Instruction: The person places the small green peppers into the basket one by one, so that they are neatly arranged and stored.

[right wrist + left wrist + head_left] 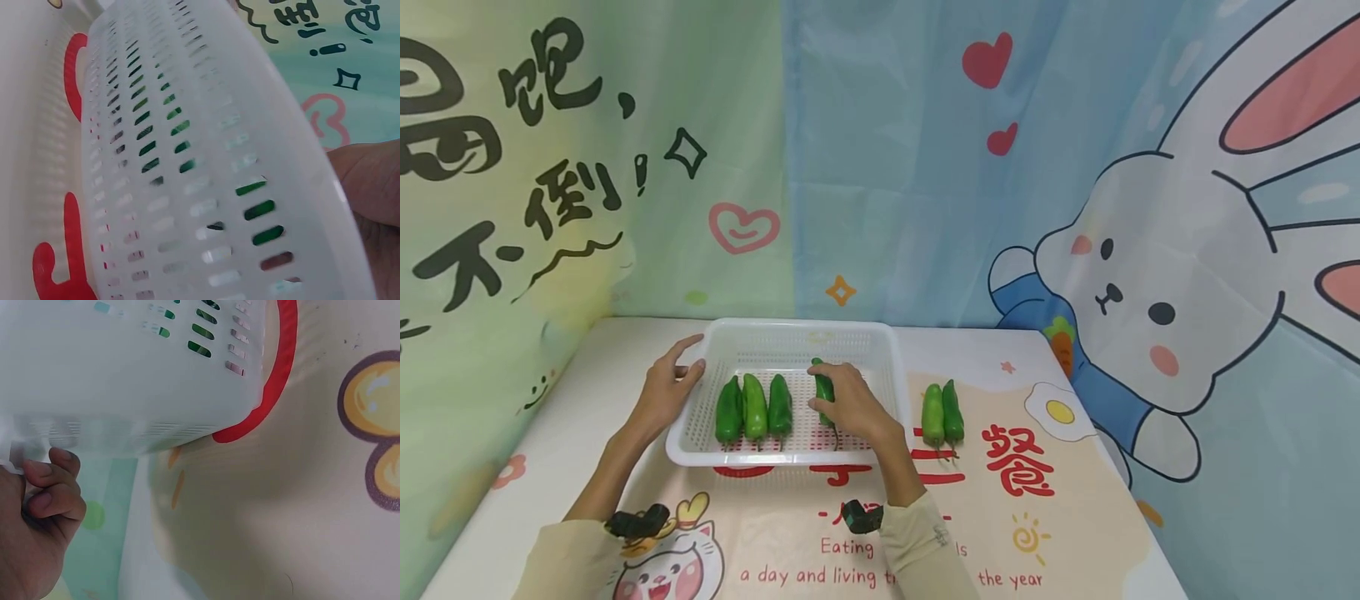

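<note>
A white perforated plastic basket (805, 323) stands on the table. My left hand (664, 390) grips its left rim; in the left wrist view the fingers (59, 487) curl against the basket's outer wall (125, 381). Over the right part of the basket, my right hand (856, 407) pinches a green pepper (824, 388), which lies lengthwise with its stem toward me. Three more green peppers, the middle one (755, 407) lighter, lie side by side in the left half. From the right wrist, the basket wall (206, 144) hides most of the right hand (375, 187).
Right of the basket, a light green pepper (933, 414) and a darker one (952, 411) lie together on the printed tablecloth (1075, 517). A cartoon curtain (887, 208) hangs behind the table. Each wrist wears a small black camera.
</note>
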### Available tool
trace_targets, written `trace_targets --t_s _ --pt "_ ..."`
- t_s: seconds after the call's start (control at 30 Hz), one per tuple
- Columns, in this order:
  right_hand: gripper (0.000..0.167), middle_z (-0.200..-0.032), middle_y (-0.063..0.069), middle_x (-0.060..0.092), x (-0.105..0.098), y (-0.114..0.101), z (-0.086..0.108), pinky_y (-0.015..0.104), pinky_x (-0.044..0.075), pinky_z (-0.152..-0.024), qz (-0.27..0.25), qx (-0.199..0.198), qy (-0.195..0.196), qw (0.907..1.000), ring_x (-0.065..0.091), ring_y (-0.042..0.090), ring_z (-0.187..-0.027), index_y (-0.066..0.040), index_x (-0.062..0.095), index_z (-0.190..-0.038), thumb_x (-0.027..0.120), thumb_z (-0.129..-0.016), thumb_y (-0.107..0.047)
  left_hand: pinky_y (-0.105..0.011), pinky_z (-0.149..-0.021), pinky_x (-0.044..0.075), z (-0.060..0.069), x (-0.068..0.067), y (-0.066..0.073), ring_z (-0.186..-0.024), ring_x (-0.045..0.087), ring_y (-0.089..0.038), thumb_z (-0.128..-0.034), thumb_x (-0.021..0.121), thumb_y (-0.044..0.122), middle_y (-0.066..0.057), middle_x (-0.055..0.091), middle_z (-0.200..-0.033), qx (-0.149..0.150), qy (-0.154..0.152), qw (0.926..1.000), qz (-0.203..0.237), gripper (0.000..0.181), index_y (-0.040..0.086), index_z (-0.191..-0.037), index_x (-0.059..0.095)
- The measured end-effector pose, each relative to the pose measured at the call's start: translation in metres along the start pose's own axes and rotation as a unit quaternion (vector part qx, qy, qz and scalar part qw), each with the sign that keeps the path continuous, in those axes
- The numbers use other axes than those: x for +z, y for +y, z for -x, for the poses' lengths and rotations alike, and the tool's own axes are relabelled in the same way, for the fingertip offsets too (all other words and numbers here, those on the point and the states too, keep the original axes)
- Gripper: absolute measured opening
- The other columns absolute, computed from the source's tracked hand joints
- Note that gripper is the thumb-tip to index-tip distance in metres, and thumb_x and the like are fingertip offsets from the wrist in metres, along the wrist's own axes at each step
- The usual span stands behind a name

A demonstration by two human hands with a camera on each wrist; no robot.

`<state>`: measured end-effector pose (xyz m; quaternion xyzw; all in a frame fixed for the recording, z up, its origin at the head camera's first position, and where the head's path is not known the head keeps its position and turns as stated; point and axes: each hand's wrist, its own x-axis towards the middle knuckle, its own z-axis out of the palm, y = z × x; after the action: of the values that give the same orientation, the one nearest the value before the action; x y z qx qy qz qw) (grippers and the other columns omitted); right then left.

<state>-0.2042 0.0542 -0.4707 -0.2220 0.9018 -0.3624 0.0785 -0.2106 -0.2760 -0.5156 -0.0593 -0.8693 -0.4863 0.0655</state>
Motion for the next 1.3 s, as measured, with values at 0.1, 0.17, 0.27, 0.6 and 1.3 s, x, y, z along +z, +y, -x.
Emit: trace_targets --t_s 0.1,0.17,0.27,0.6,1.3 --pt "0.051 -0.155 0.021 0.06 0.004 -0.001 -0.005 0.056 0.046 -0.124 0.009 0.007 -0.012 0.9999 0.052 0.039 -0.147 -0.003 0.06 -0.153 0.073 -0.104 -0.01 -0.027 -0.059 0.063 0.001 0.0 0.001 -0.077 0.081 -0.032 -0.1171 0.05 0.019 -0.045 0.071 -0.12 -0.001 -0.001 1.0 0.002 0.058 0.001 -0.169 0.031" --pt "0.051 -0.157 0.021 0.059 0.007 -0.002 -0.008 0.056 0.044 -0.126 0.016 0.008 -0.017 0.9997 0.05 0.039 -0.151 -0.002 0.06 -0.153 0.073 -0.104 -0.009 -0.027 -0.059 0.063 0.002 -0.001 0.002 -0.078 0.081 -0.034 -0.117 0.05 0.02 -0.045 0.071 -0.12 -0.004 -0.001 1.0 0.003 0.059 0.002 -0.17 0.031" --pt "0.05 -0.158 0.021 0.058 0.011 -0.005 -0.012 0.054 0.041 -0.129 0.029 0.009 -0.024 0.9992 0.048 0.039 -0.153 -0.001 0.06 -0.152 0.073 -0.105 -0.009 -0.026 -0.059 0.063 0.003 -0.001 0.002 -0.08 0.081 -0.037 -0.1171 0.05 0.02 -0.045 0.071 -0.121 -0.006 -0.002 1.0 0.004 0.059 0.002 -0.17 0.03" --pt "0.05 -0.157 0.019 0.06 0.029 -0.006 -0.025 0.047 0.042 -0.129 0.075 0.03 -0.037 0.996 0.052 0.035 -0.15 0.001 0.06 -0.151 0.073 -0.104 -0.009 -0.027 -0.058 0.063 0.004 0.0 -0.001 -0.074 0.08 -0.028 -0.117 0.05 0.018 -0.043 0.073 -0.116 -0.003 0.0 1.0 0.006 0.058 0.001 -0.169 0.031" --pt "0.063 -0.151 0.021 0.062 0.043 -0.016 -0.032 0.053 0.051 -0.12 0.111 0.069 -0.095 0.9868 0.058 0.038 -0.139 -0.003 0.05 -0.161 0.073 -0.104 -0.013 -0.029 -0.058 0.064 0.001 -0.001 0.001 -0.079 0.081 -0.039 -0.1168 0.05 0.018 -0.045 0.072 -0.117 0.009 0.0 0.9998 0.016 0.059 0.001 -0.17 0.031"
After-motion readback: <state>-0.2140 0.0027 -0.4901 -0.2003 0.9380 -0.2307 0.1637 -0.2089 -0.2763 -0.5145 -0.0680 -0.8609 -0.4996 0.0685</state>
